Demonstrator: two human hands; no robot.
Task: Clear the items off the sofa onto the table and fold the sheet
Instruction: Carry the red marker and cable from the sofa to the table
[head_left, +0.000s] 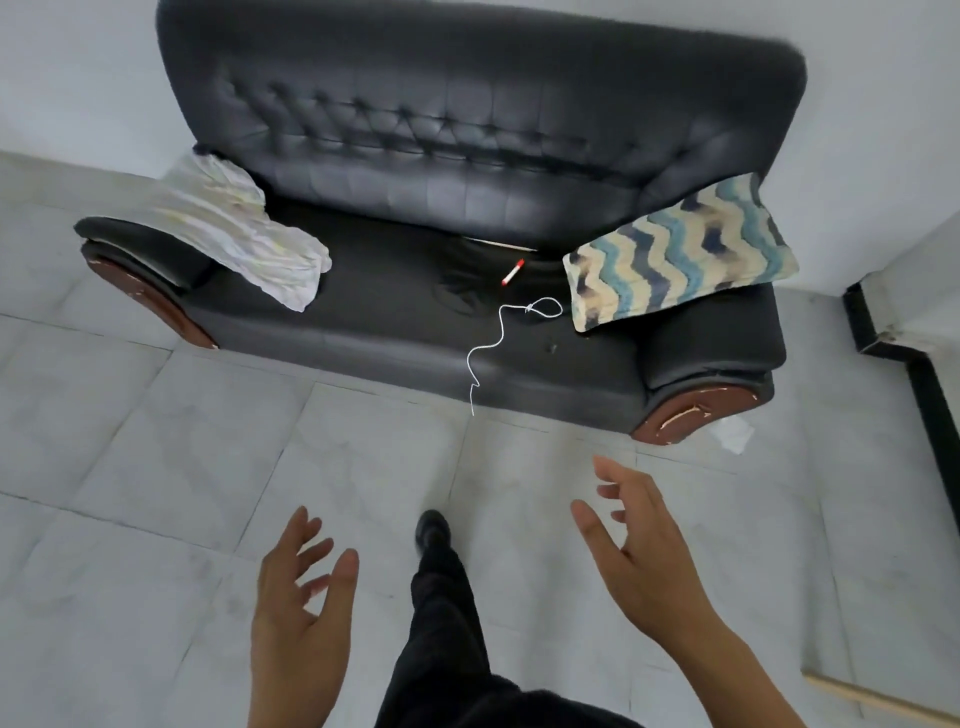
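Observation:
A black tufted sofa (395, 156) stands against the wall ahead. A crumpled white sheet (244, 234) drapes over its left armrest onto the seat. Mid-seat lies a small red-and-white marker (513, 272), with a white cord (498, 332) trailing from the seat over the front edge. A wavy blue-and-cream cushion (675, 254) leans at the right end. My left hand (298, 608) and my right hand (639, 545) hover over the floor in front of the sofa, fingers spread, holding nothing.
Pale tiled floor (156, 467) lies between me and the sofa. My dark trouser leg and shoe (434, 535) step forward between the hands. A crumpled white scrap (735, 434) lies by the right sofa foot. A black skirting edge (914, 374) and a wooden stick (878, 699) are at the right.

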